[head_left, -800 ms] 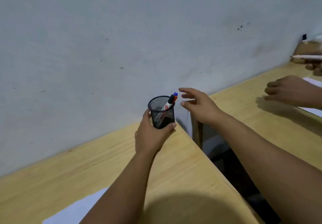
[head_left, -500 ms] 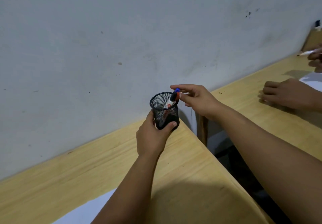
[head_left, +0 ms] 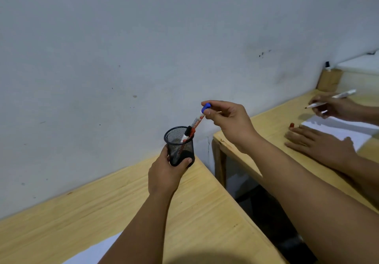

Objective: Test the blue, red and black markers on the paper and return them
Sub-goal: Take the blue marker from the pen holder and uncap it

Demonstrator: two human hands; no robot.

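The blue marker (head_left: 200,118) slants up and to the right, blue cap topmost, lower end inside the black mesh cup (head_left: 179,145) beside a black-capped marker (head_left: 187,133). The cup sits at the far corner of the desk (head_left: 205,212), against the wall. The right hand (head_left: 227,123) pinches the blue cap between thumb and fingertips; the left hand (head_left: 164,176) wraps the cup's base. White paper (head_left: 92,252) lies near the front edge.

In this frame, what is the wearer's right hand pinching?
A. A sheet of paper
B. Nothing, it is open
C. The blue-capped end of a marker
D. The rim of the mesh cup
C: the right hand pinches the blue cap of the blue marker, which rises at a slant from the mesh cup that the left hand holds.
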